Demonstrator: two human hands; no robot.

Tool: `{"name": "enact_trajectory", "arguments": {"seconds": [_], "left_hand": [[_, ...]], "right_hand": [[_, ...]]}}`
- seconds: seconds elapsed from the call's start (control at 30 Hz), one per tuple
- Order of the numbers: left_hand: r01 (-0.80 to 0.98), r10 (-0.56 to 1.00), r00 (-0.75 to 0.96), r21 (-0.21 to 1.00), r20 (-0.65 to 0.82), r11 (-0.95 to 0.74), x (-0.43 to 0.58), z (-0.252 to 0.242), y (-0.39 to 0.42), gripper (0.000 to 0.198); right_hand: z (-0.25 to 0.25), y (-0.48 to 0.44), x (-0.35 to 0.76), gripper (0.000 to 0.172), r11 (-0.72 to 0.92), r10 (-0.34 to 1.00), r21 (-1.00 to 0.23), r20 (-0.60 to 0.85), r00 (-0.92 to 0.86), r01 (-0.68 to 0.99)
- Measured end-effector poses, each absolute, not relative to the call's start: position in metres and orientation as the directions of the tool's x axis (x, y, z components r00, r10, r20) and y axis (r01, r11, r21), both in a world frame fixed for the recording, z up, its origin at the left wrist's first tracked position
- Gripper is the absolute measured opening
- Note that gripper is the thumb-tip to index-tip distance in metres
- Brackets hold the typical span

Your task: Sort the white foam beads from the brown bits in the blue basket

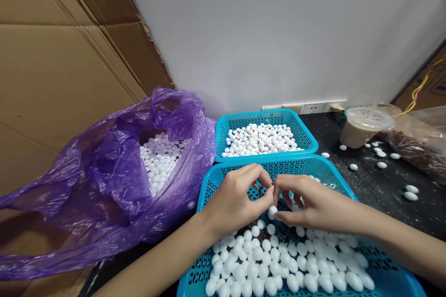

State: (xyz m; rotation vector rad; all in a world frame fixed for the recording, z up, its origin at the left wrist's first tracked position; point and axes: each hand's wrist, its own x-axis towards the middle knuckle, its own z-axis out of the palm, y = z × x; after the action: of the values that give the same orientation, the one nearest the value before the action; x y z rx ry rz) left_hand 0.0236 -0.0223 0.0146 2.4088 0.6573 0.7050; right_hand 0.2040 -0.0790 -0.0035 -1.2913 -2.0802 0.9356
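Above the near blue plastic basket (205,185), my two hands meet with fingertips almost touching. My right hand (306,199) is closed with a small white ball (272,211) at its thumb tip. My left hand (244,195) is pinched, thumb against index finger; whatever sits between those tips is too small or hidden to name. Many white balls (265,260) cover the basket's front part below my wrists. Small reddish-brown bits lie among them, partly hidden under my left hand.
Behind stands a second blue basket (311,141) with smaller-looking white balls. To the left, a purple plastic bag (118,181) gapes over more balls, beside cardboard (52,79). On the black table (379,204) are loose balls, a lidded cup (362,130) and a clear bag of brown bits (418,148).
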Motion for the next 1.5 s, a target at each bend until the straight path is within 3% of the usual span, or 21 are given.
{"name": "enact_trajectory", "arguments": {"seconds": [0.2,0.33,0.5,0.93,1.5], "left_hand": [[0.287,0.579,0.688,0.569,0.437,-0.771,0.023,0.016,-0.023,0.006],[0.249,0.553,0.673,0.553,0.491,-0.795,0.022,0.017,-0.023,0.004],[0.194,0.533,0.655,0.562,0.536,-0.804,0.022,0.016,-0.021,0.003],[0.119,0.591,0.643,0.700,0.486,-0.704,0.021,0.016,-0.020,0.005],[0.108,0.561,0.640,0.661,0.524,-0.742,0.021,0.012,-0.018,0.006]], "right_hand": [[-0.007,-0.070,0.208,0.015,0.082,0.960,-0.972,0.017,-0.280,0.221],[-0.007,-0.066,0.210,0.022,-0.051,0.968,-0.998,-0.060,-0.245,0.046],[-0.002,-0.065,0.210,0.025,-0.036,0.983,-0.993,-0.015,-0.183,-0.110],[0.001,-0.065,0.210,0.015,-0.072,0.969,-0.982,-0.027,-0.247,-0.173],[-0.004,-0.065,0.212,0.015,-0.074,0.962,-0.979,-0.021,-0.271,-0.189]]}}
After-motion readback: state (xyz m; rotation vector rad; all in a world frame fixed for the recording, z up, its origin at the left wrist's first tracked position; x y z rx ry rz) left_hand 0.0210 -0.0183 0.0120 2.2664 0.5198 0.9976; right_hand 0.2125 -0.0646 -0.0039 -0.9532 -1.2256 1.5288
